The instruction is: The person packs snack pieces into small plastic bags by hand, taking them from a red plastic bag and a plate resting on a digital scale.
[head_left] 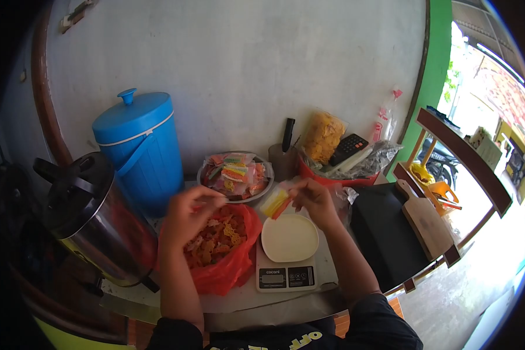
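Lower centre of the head view, scale (286, 284): brand lettering on the dark front panel, something like "coconi"; the display figures can't be made out.
Black shirt (385, 326): down at the bottom edge, yellow letters spell "OFF", running aslant, more letters cut off beside them.
Packet (276, 203): middle of the frame, held up, yellow and orange strips in clear plastic, any print lost in blur.
Packet's long axis: slanting, it seems, from upper right to lower left, the lower end towards the red bag (239, 268).
Right hand (312, 199): just right of centre, fingertips pinching the packet at its upper right end.
Left hand (193, 214): left of centre, over the red bag in the frame, fingers curled; whether they grip anything, can't tell.
Snack pieces (230, 233): lower left of centre, orange and brown, heaped in the red bag's wide mouth.
Bowl (270, 184): just above the red bag in the frame, piled with filled sachets (236, 172).
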`<control>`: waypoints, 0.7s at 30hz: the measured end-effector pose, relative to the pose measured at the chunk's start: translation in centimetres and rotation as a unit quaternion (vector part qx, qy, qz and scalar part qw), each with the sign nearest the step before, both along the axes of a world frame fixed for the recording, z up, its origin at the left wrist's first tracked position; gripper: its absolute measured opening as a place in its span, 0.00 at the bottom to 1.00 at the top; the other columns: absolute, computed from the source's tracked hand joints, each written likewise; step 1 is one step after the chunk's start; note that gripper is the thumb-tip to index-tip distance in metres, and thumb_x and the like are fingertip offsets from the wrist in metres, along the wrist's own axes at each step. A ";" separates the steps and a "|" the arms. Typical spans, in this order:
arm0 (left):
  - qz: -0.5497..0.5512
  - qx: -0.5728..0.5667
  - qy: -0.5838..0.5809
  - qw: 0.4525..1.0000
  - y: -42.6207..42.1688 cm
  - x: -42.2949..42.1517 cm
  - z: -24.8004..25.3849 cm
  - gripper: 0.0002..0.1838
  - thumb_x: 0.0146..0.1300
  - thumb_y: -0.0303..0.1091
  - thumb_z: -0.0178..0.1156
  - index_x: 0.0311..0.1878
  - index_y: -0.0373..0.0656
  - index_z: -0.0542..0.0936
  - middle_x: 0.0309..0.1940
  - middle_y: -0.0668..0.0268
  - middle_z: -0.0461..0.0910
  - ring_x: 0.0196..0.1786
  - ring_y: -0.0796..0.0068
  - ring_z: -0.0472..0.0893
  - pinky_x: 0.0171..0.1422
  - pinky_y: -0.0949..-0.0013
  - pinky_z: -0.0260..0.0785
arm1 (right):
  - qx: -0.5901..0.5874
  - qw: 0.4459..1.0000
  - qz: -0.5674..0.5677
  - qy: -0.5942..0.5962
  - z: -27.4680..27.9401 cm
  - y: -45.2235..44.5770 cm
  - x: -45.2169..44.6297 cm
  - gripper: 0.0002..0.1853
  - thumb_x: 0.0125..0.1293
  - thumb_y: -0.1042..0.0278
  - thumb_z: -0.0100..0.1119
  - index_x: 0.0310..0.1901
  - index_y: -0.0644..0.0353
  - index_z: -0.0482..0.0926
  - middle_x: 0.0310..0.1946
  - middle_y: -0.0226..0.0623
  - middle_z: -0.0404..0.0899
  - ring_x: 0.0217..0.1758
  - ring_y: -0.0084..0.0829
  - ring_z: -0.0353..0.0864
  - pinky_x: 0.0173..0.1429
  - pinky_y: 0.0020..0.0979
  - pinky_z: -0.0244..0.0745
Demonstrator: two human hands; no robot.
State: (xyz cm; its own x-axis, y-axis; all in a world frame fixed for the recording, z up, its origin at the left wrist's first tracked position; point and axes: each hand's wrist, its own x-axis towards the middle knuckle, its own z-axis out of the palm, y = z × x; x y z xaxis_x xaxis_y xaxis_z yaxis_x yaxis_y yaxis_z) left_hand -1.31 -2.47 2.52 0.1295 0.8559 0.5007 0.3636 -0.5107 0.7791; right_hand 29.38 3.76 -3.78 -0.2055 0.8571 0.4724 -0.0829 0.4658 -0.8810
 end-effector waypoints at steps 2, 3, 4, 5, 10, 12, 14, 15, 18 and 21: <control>0.032 0.040 -0.051 0.997 -0.2 -3.3 0.3 0.12 0.65 0.37 0.67 0.41 0.37 0.84 0.36 0.63 0.87 0.41 0.76 0.85 0.49 0.70 0.76 | -0.045 0.999 -0.008 0.026 1.2 1.8 -1.0 0.10 0.68 0.74 0.62 0.49 0.60 0.77 0.37 0.31 0.78 0.36 0.23 0.81 0.38 0.26 0.78; 0.047 0.057 -0.075 0.994 -0.3 -4.2 0.3 0.12 0.66 0.37 0.67 0.40 0.36 0.84 0.37 0.63 0.87 0.41 0.76 0.85 0.50 0.70 0.75 | -0.070 0.997 -0.014 0.041 1.9 2.8 -1.6 0.11 0.68 0.74 0.61 0.51 0.62 0.75 0.39 0.32 0.78 0.38 0.24 0.81 0.40 0.27 0.80; 0.039 0.064 -0.097 0.992 -0.5 -4.7 0.3 0.12 0.66 0.37 0.67 0.40 0.36 0.83 0.37 0.63 0.87 0.42 0.76 0.85 0.51 0.70 0.75 | -0.067 0.996 -0.016 0.062 2.4 4.0 -2.6 0.11 0.68 0.74 0.60 0.51 0.63 0.75 0.41 0.34 0.78 0.39 0.25 0.81 0.41 0.28 0.81; 0.032 0.070 -0.120 0.990 -0.6 -5.2 0.3 0.12 0.66 0.37 0.66 0.40 0.35 0.83 0.37 0.62 0.87 0.42 0.75 0.85 0.52 0.70 0.75 | -0.064 0.994 -0.018 0.082 2.8 5.4 -4.1 0.11 0.69 0.75 0.59 0.51 0.65 0.74 0.42 0.36 0.78 0.39 0.26 0.82 0.42 0.28 0.82; 0.038 0.063 -0.095 0.993 -1.8 -5.5 1.0 0.13 0.66 0.39 0.66 0.41 0.36 0.83 0.38 0.63 0.87 0.43 0.75 0.85 0.54 0.69 0.74 | -0.092 0.993 0.054 0.057 2.6 13.0 -10.7 0.13 0.68 0.77 0.56 0.53 0.69 0.75 0.47 0.42 0.79 0.43 0.30 0.84 0.48 0.31 0.84; 0.048 0.068 -0.063 0.995 -2.1 -5.4 1.3 0.13 0.66 0.40 0.66 0.42 0.37 0.84 0.37 0.63 0.87 0.43 0.75 0.85 0.53 0.68 0.74 | -0.107 0.991 0.077 0.014 2.2 14.3 -12.8 0.15 0.68 0.76 0.56 0.55 0.71 0.76 0.49 0.44 0.79 0.43 0.32 0.85 0.53 0.32 0.83; 0.048 0.066 -0.054 0.995 -2.2 -5.3 1.3 0.14 0.66 0.41 0.66 0.42 0.38 0.84 0.37 0.64 0.87 0.42 0.75 0.84 0.51 0.68 0.74 | -0.123 0.986 0.070 -0.093 2.1 14.5 -13.6 0.17 0.67 0.75 0.57 0.57 0.68 0.77 0.49 0.44 0.80 0.43 0.32 0.85 0.51 0.31 0.83; 0.049 0.066 -0.049 0.995 -2.3 -5.3 1.4 0.14 0.66 0.41 0.66 0.42 0.38 0.84 0.37 0.64 0.87 0.42 0.75 0.84 0.51 0.68 0.74 | -0.129 0.979 0.066 -0.145 2.5 14.1 -14.1 0.18 0.66 0.75 0.57 0.58 0.66 0.77 0.49 0.44 0.80 0.42 0.31 0.85 0.51 0.31 0.83; 0.047 0.068 -0.047 0.995 -2.6 -5.3 1.5 0.14 0.66 0.42 0.66 0.42 0.38 0.85 0.37 0.64 0.87 0.41 0.75 0.84 0.49 0.68 0.73 | -0.080 0.985 0.019 -0.152 3.4 12.2 -13.4 0.17 0.64 0.73 0.61 0.55 0.62 0.79 0.44 0.40 0.82 0.41 0.28 0.84 0.46 0.28 0.80; 0.051 0.068 -0.038 0.996 -2.6 -5.4 1.6 0.14 0.66 0.41 0.66 0.42 0.38 0.84 0.37 0.64 0.86 0.42 0.75 0.84 0.51 0.68 0.73 | -0.004 0.980 -0.075 -0.185 3.6 10.3 -9.5 0.13 0.61 0.75 0.62 0.48 0.59 0.83 0.36 0.35 0.84 0.40 0.27 0.83 0.45 0.29 0.77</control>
